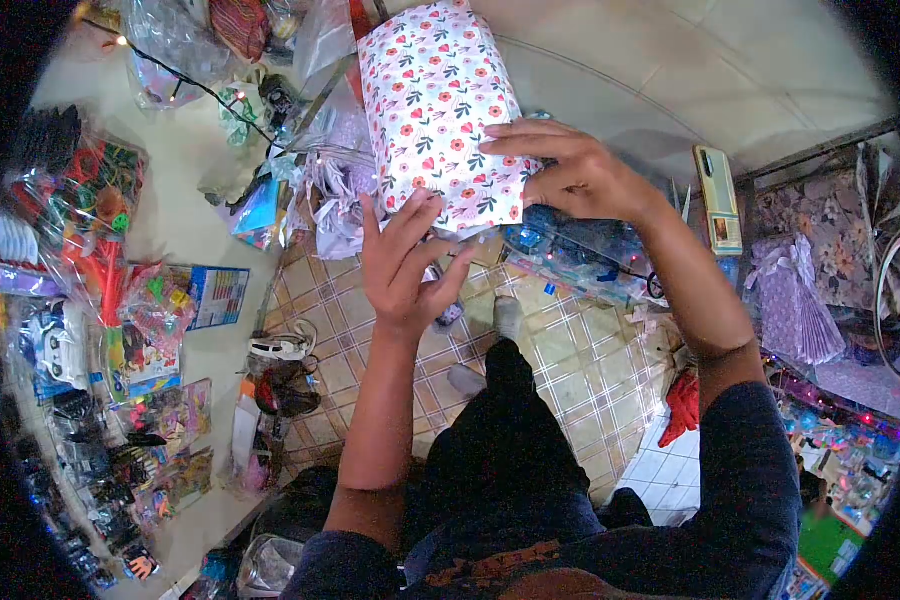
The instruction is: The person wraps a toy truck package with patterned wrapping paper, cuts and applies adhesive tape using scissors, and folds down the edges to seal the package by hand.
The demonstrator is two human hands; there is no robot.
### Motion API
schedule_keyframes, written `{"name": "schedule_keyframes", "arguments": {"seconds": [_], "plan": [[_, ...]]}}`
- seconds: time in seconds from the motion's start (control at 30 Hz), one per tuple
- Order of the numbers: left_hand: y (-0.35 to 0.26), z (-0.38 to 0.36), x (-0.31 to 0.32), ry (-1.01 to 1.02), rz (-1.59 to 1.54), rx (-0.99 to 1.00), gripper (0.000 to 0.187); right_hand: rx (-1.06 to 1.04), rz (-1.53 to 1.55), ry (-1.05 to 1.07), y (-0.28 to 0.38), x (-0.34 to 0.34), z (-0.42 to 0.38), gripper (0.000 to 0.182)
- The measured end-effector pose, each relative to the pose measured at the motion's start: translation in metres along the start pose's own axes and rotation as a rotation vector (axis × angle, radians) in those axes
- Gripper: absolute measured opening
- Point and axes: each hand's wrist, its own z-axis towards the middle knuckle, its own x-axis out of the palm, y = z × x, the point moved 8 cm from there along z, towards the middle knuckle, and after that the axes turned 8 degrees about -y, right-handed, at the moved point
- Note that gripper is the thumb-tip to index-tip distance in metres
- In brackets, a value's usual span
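Observation:
A package in white floral wrapping paper (440, 110), printed with red flowers and dark leaves, lies at the top middle in front of me. Its near end has a loose paper edge. My left hand (405, 255) has its fingers spread, with the fingertips on the near left edge of the paper and the thumb held apart. On the right side, my right hand (582, 172) rests two stretched fingers on top of the package. Its other fingers bend beside the right edge near the corner, and what they touch there is partly hidden.
Bagged toys (110, 270) cover the white surface on the left. Crumpled clear plastic (340, 190) lies beside the package. A phone box (718, 200) and a purple pleated wrap (795, 300) are at right. Below, my feet stand on a tiled floor (560, 350).

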Motion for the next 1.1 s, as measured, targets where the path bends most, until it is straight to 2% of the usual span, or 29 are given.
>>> {"name": "schedule_keyframes", "arguments": {"seconds": [0.1,0.17,0.3,0.37,0.7,0.87,1.1], "plan": [[-0.013,0.014,0.004,0.014,-0.024,-0.034,0.036,0.006,-0.003,0.008,0.001,0.0,-0.001,0.008],[-0.02,0.033,0.008,0.048,0.051,-0.218,0.031,0.011,0.0,0.016,0.002,0.0,0.001,0.009],[-0.016,0.029,0.017,-0.038,0.121,-0.162,0.029,0.004,-0.007,0.016,0.003,0.001,0.001,0.009],[-0.012,0.029,0.021,0.047,0.149,-0.249,0.025,-0.011,-0.029,0.016,0.002,0.001,0.0,0.008],[-0.006,0.027,0.023,0.139,0.112,-0.108,0.026,-0.01,-0.065,0.009,0.005,0.0,0.001,0.01],[-0.008,0.037,0.018,0.318,-0.044,-0.096,0.032,0.021,-0.048,-0.01,0.004,-0.002,0.003,0.012],[0.019,0.025,0.0,0.27,-0.088,-0.118,0.04,0.028,-0.028,-0.033,0.003,-0.002,0.004,0.01]]}}
